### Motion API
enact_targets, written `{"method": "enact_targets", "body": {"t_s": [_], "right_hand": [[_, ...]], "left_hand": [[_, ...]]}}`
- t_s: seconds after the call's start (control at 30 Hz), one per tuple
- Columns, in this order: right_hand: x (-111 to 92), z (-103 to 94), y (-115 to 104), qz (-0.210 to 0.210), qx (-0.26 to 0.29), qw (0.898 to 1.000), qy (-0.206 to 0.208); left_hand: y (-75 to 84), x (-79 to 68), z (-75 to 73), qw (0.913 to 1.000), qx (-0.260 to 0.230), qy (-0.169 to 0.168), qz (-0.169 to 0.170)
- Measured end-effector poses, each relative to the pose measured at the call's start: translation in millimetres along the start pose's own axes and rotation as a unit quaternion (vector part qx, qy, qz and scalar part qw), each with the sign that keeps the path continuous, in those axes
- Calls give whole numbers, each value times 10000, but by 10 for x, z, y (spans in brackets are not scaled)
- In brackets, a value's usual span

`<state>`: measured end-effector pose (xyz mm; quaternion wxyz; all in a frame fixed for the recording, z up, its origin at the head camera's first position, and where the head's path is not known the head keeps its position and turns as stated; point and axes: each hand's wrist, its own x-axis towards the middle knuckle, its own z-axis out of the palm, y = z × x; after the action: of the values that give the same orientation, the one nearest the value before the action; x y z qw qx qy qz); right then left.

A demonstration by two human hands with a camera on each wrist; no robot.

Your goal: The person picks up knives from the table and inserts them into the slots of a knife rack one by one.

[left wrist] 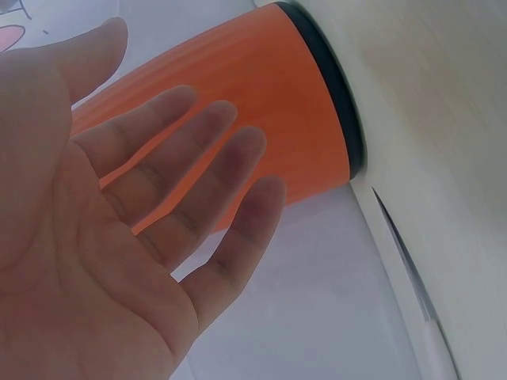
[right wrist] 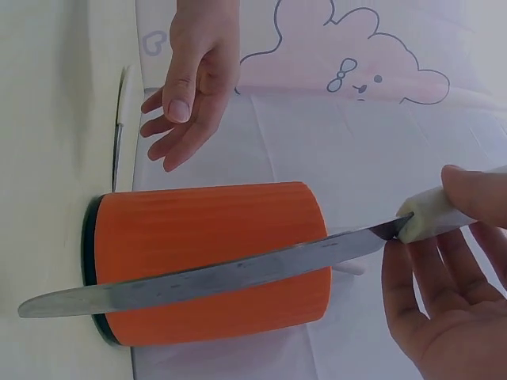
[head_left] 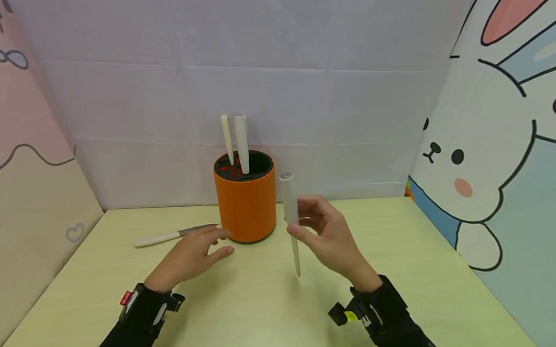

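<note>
My right hand (head_left: pixel 326 234) grips the white handle of a knife (head_left: pixel 289 199) between thumb and fingers, its blade (right wrist: pixel 214 275) pointing down above the table. To its left stands an orange knife block (head_left: pixel 247 209) with a black slotted top. Two white handles (head_left: pixel 242 144) stick up out of that top. My left hand (head_left: pixel 192 254) is beside the block's lower left side, its fingers loosely extended and holding nothing. In the left wrist view the left palm (left wrist: pixel 103 261) and spread fingers show in front of the block. Whether the fingertips touch the block I cannot tell.
A smaller knife with a white handle (head_left: pixel 156 239) lies on the table (head_left: pixel 247 311), left of the block, its blade tip toward the block. A pale sheet (head_left: pixel 161 106) hangs behind the table. Printed cartoon panels (head_left: pixel 495 183) stand at both sides.
</note>
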<state>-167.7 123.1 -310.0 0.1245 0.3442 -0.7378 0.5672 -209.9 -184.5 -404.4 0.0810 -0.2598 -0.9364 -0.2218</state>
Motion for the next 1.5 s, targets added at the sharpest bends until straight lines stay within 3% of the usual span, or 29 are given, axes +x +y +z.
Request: {"method": "enact_targets", "body": {"t_s": [0.43,0.6,0.73,1.0,1.2,1.37,1.5], "right_hand": [[-28,70,-4,115,419,9982,425],[-38,80,-5,174,391,9977,533],[-38,90,3,144,383,9975,584],[-23,134,-4,53,428,9973,595],[-22,174,8,31,498,9973,542],[-31,167,5,90,442,9972,601],[-37,155,2,116,421,9971,622]], "left_hand": [[41,8,18,9999,8,97,70],[39,39,69,9993,-74,340,149],[60,90,120,9969,-491,582,188],[262,171,110,9798,-1638,1007,548],[490,240,-5,9715,-1889,1293,613],[657,384,-118,9657,-2071,1437,628],[805,510,-243,9555,-2380,1561,774]]}}
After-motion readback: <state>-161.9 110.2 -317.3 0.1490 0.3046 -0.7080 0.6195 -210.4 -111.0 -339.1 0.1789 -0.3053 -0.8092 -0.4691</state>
